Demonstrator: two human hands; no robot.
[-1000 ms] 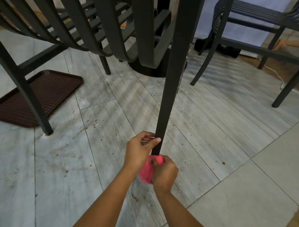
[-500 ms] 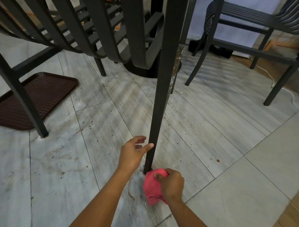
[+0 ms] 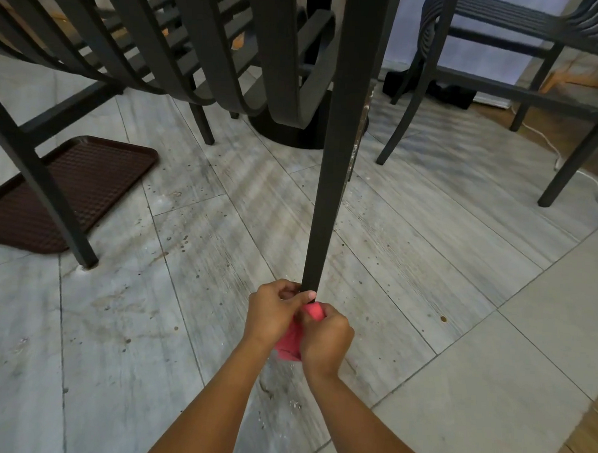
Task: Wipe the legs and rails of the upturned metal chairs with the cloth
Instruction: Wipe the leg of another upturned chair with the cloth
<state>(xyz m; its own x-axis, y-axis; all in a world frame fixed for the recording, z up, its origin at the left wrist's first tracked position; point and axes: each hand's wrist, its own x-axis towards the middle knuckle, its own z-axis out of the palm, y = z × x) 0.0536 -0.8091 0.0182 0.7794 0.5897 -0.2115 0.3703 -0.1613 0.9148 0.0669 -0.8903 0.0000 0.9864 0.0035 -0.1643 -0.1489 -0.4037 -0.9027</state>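
A dark metal chair leg (image 3: 330, 179) runs from the top of the view down to the floor in front of me. My left hand (image 3: 273, 311) grips its lower end, thumb across the front. Just below, my right hand (image 3: 325, 340) holds a bunched pink cloth (image 3: 294, 339) against the foot of the leg. The leg's tip is hidden behind my hands and the cloth. Curved dark slats (image 3: 202, 44) of the same chair hang at the upper left.
A brown plastic tray (image 3: 69, 189) lies on the grey tiled floor at the left, behind another chair leg (image 3: 42, 187). A round black table base (image 3: 288, 130) stands behind. Another dark metal chair (image 3: 523, 75) is at the upper right, with a white cable (image 3: 567, 162) beside it.
My left hand, open beside the leg half a second ago, has closed round it again. My right hand has lifted the cloth from the floor back to the leg's foot.
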